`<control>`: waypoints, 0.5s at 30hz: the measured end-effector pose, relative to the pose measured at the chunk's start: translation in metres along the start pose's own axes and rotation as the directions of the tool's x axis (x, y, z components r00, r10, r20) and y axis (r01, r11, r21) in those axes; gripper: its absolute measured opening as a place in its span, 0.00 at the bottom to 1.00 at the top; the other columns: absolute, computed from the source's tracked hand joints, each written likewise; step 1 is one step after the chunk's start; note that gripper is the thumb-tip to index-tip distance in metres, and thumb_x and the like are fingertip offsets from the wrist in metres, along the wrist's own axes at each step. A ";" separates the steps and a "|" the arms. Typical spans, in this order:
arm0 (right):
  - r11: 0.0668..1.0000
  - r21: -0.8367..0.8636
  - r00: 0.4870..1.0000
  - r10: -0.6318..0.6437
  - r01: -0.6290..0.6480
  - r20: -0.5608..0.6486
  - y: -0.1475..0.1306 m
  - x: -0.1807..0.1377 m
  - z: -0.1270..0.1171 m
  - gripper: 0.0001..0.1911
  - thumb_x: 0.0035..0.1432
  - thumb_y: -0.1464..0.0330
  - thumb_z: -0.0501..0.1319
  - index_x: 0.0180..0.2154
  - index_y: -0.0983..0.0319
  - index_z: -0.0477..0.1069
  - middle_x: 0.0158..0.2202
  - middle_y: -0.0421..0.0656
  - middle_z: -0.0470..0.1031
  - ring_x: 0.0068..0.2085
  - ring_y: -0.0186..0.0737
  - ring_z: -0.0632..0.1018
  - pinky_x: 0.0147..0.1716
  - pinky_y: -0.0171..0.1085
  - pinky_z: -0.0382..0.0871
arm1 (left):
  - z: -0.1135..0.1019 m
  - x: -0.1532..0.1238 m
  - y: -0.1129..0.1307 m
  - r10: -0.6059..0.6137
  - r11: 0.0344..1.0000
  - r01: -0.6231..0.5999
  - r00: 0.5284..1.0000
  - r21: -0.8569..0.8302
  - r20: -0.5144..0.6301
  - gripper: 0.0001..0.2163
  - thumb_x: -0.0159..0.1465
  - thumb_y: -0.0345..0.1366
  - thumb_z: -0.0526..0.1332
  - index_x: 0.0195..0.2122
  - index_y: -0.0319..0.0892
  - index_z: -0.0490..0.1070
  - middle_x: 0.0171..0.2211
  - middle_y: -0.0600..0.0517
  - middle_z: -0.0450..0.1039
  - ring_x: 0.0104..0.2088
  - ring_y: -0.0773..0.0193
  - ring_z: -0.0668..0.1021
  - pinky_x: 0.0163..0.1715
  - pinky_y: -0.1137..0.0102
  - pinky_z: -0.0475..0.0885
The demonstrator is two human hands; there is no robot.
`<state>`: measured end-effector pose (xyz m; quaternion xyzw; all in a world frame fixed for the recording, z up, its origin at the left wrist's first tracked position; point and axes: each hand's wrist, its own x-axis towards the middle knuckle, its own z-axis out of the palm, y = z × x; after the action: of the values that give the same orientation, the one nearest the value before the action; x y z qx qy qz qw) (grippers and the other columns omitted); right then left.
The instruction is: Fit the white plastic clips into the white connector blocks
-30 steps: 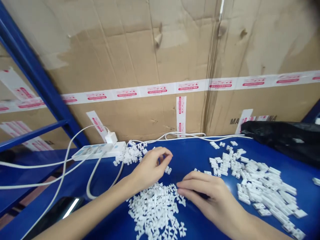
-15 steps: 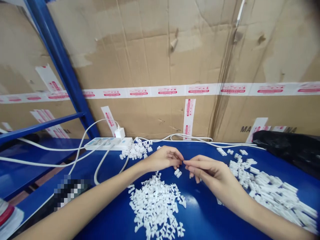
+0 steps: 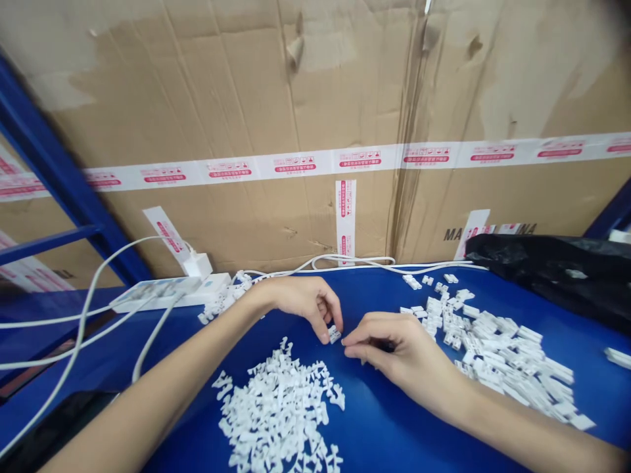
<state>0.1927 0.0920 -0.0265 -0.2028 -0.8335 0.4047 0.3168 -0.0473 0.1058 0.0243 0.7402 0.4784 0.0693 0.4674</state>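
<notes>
My left hand (image 3: 309,305) pinches a small white plastic block (image 3: 334,334) between thumb and fingertips, low over the blue table. Facing it from the right, my right hand (image 3: 394,341) has thumb and index finger pressed together near the block. Whatever those right fingertips may hold is too small to make out. Below both hands spreads a heap of small, irregular white plastic pieces (image 3: 280,414). To the right of my right hand lies a pile of white rectangular blocks (image 3: 503,348), some of them long strips.
At the back left, a white power strip (image 3: 162,292) carries a plug and several cables. Beside it is a smaller cluster of white parts (image 3: 221,299). A black plastic bag (image 3: 542,269) lies at the back right. Large cardboard (image 3: 246,217) stands behind the blue table (image 3: 374,407).
The view has turned to the right. My left fingers have come down and closed on the white block that lay on the table. My right fingertips have moved close to it.
</notes>
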 end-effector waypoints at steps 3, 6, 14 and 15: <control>0.998 -0.041 0.999 -0.039 0.039 -0.008 0.004 0.000 -0.004 0.08 0.64 0.72 0.65 0.37 0.56 0.84 0.34 0.39 0.81 0.32 0.32 0.79 0.33 0.33 0.72 | 0.006 0.000 0.001 0.052 0.998 -0.051 0.998 0.034 -0.041 0.15 0.49 0.39 0.78 0.38 0.44 0.84 0.28 0.56 0.71 0.30 0.68 0.71 0.31 0.72 0.64; 0.995 -0.040 0.996 -0.091 0.091 0.015 0.007 0.000 -0.007 0.13 0.67 0.73 0.60 0.42 0.56 0.84 0.38 0.40 0.82 0.32 0.32 0.79 0.33 0.33 0.74 | 0.015 -0.003 -0.002 0.139 0.990 -0.134 0.983 0.050 -0.117 0.16 0.49 0.42 0.79 0.38 0.45 0.84 0.30 0.56 0.71 0.31 0.68 0.70 0.31 0.71 0.63; 0.944 -0.206 0.965 -0.262 0.259 0.012 0.008 0.004 -0.004 0.13 0.68 0.74 0.59 0.43 0.57 0.83 0.41 0.44 0.84 0.41 0.39 0.82 0.42 0.40 0.76 | 0.025 0.000 -0.015 0.166 0.985 -0.173 0.967 -0.017 -0.191 0.15 0.50 0.44 0.78 0.38 0.45 0.84 0.27 0.56 0.70 0.28 0.68 0.68 0.28 0.70 0.58; 0.938 -0.214 0.961 -0.278 0.274 0.012 0.009 0.004 -0.004 0.13 0.68 0.74 0.59 0.43 0.57 0.83 0.41 0.44 0.84 0.41 0.39 0.82 0.43 0.40 0.76 | 0.024 0.001 -0.017 0.165 0.984 -0.173 0.967 -0.029 -0.192 0.15 0.50 0.44 0.78 0.38 0.45 0.84 0.28 0.56 0.71 0.28 0.68 0.68 0.28 0.71 0.58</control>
<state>0.1927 0.1018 -0.0303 -0.1206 -0.8894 0.2625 0.3543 -0.0443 0.0928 -0.0021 0.7574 0.4541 0.1897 0.4290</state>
